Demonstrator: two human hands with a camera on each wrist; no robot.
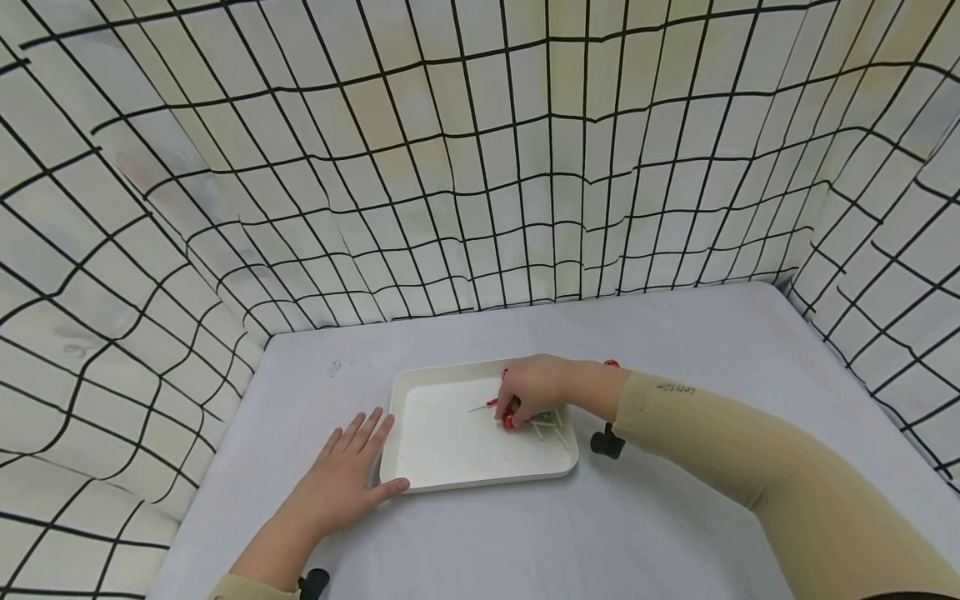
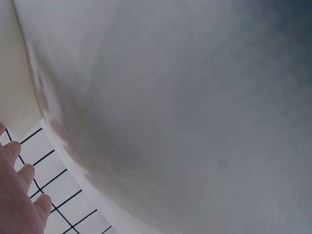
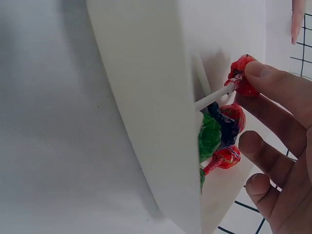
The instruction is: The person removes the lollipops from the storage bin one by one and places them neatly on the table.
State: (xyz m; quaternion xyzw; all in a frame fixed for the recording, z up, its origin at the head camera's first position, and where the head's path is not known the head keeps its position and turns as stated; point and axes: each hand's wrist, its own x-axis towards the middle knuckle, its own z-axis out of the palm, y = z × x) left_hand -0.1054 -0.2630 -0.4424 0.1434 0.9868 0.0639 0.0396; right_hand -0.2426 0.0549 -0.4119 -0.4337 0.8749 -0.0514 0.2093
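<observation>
A white tray point(image 1: 480, 482) lies on the table with several wrapped lollipops at its right end. My right hand point(image 1: 534, 387) reaches into it from the right. Between thumb and index finger it pinches a red lollipop point(image 3: 242, 73) by its wrapped head, the white stick pointing away from the palm. Under it lie a green lollipop point(image 3: 209, 138), a dark blue one point(image 3: 226, 126) and another red one point(image 3: 226, 157), partly hidden by the tray wall. My left hand point(image 1: 341, 479) is spread flat at the tray's left edge, thumb at the front left corner, holding nothing.
A white cloth covers the table point(image 1: 637, 533). A small red item point(image 1: 612, 363) shows behind the right forearm, outside the tray. White walls with a black grid point(image 1: 480, 175) stand at the back and both sides. A black wrist mount point(image 1: 607, 442) hangs below the right wrist.
</observation>
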